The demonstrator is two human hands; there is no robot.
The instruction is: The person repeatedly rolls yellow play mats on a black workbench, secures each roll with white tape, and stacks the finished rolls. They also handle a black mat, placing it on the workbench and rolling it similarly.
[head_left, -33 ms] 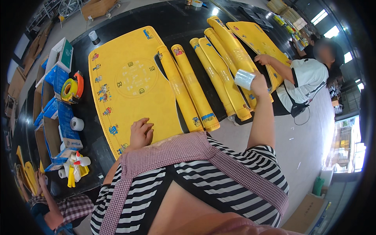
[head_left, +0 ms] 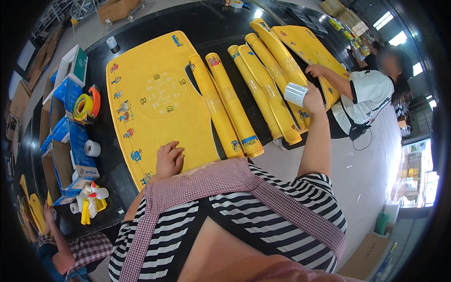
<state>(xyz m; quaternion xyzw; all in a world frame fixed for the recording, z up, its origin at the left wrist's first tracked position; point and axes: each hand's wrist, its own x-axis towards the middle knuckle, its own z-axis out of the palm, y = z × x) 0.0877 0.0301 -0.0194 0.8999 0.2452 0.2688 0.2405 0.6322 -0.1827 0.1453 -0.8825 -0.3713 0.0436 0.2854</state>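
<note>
Resting left hand (head_left: 169,160), loosely spread, on the flat yellow mat (head_left: 162,129); right of this mat, gripping clear tape roll (head_left: 295,94) in right hand (head_left: 314,100).

Long black table (head_left: 211,30), kinda shiny, on a pale grey floor (head_left: 361,164). Past its far edge there's a brown box on casters (head_left: 116,11). Way off the right edge, a big window (head_left: 416,174) glows, plus smaller bright panes (head_left: 397,40) farther back.

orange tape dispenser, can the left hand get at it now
Yes, probably, with a stretch: the left hand looks empty, and only flat yellow mat and black table separate it from the dispenser.
</note>
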